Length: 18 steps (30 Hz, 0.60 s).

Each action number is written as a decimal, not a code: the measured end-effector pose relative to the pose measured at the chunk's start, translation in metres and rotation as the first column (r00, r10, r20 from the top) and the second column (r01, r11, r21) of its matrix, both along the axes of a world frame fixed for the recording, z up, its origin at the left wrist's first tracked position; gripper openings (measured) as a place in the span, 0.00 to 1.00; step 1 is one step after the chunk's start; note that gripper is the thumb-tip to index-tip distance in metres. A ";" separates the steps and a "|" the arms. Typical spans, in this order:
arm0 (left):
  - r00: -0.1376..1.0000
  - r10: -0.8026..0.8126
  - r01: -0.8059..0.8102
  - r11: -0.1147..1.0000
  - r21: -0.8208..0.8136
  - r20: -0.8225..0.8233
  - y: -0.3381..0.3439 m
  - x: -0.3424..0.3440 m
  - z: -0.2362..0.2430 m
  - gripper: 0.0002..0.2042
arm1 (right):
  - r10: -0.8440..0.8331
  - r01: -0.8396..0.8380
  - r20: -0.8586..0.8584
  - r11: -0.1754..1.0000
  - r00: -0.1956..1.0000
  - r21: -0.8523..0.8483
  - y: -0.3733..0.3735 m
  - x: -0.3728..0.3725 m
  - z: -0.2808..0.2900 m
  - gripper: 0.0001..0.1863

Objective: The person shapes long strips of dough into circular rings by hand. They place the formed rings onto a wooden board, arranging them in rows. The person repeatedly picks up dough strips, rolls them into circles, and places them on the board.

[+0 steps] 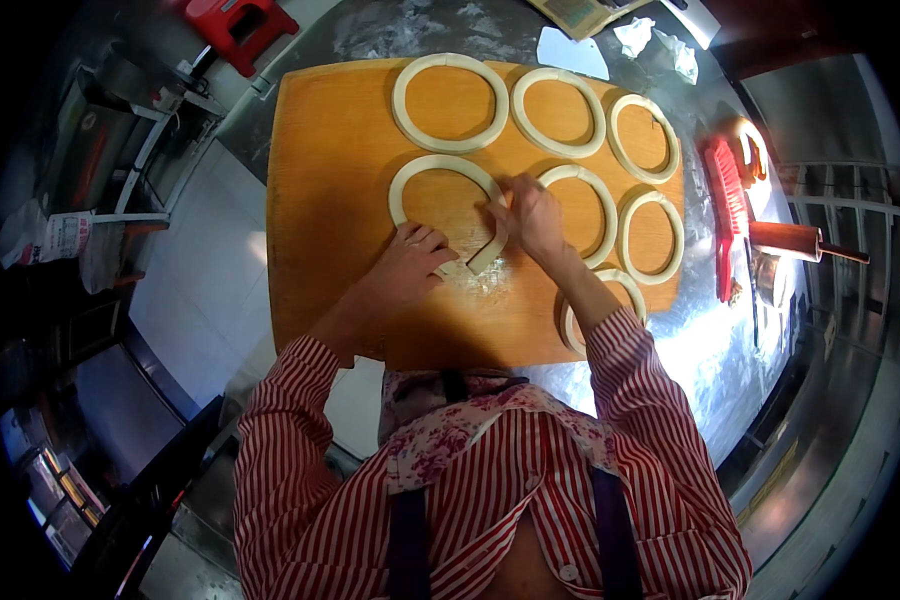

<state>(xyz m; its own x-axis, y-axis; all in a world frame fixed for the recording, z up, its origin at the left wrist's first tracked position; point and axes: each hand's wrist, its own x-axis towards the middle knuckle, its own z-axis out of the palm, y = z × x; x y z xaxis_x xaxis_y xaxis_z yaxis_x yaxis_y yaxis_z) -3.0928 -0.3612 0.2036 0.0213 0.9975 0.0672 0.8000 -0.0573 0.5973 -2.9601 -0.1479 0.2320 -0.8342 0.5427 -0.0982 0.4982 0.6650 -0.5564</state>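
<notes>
A pale dough strip (444, 162) lies curved into an open loop on the wooden board (320, 190). My left hand (407, 262) rests at the loop's left side, its curled fingers over the dough and hiding that end. On the opposite side, my right hand (533, 217) has its fingers closed on the strip. The strip's other end points down and inward between my hands, above a dusting of flour. Several closed dough rings lie to the far side and right, among them a large ring (401, 100) and a ring (607, 205) beside my right hand.
Beyond the board, the metal table (370, 35) carries a white scraper (573, 52) and crumpled white scraps (634, 37). A red brush (727, 190) and a wooden rolling pin (785, 240) lie to the right. A red stool (238, 32) stands at the far left.
</notes>
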 end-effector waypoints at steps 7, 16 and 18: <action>1.000 0.007 -0.007 1.000 0.017 0.006 0.002 0.000 -0.008 0.15 | -0.060 0.053 0.074 0.994 0.995 0.094 0.022 -0.031 -0.038 0.17; 0.994 -0.001 -0.001 1.000 0.018 0.109 0.001 -0.006 -0.006 0.14 | 0.572 -0.569 -0.127 0.820 0.810 0.060 -0.011 0.025 0.004 0.17; 0.988 0.018 -0.018 1.000 -0.006 0.155 0.004 -0.005 -0.007 0.14 | 0.620 -0.619 -0.107 0.784 0.778 0.042 -0.020 0.036 -0.011 0.18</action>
<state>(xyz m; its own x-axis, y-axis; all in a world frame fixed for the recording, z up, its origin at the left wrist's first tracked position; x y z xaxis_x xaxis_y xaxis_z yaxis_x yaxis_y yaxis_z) -3.0975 -0.3573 0.1970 -0.0070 0.9979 0.0641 0.6987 -0.0410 0.7143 -2.9242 -0.1677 0.2211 -0.9954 -0.0945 0.0144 -0.0854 0.8116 -0.5780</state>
